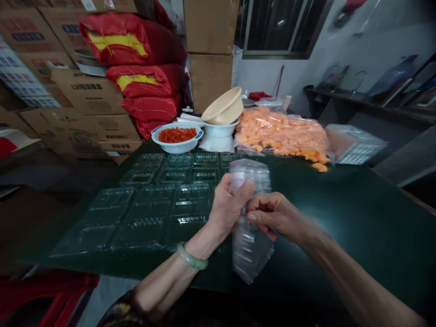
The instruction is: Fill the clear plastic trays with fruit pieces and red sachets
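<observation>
The left hand point(226, 204) is clamped around a stack of clear plastic trays point(247, 259), held upright above the table point(344, 204); the right hand point(277, 215) pinches its edge; a steady left grip and light fingertips should suit such thin plastic; laid-out trays point(146, 195) crowd the table's left; behind stand a bowl point(177, 147) of orange-red pieces and a bulky bag of orange chunks point(282, 129), limiting reach at the back.

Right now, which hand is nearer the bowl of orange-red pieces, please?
Left: the left hand is below and right of the bowl in view; the right hand, farther right.
</observation>
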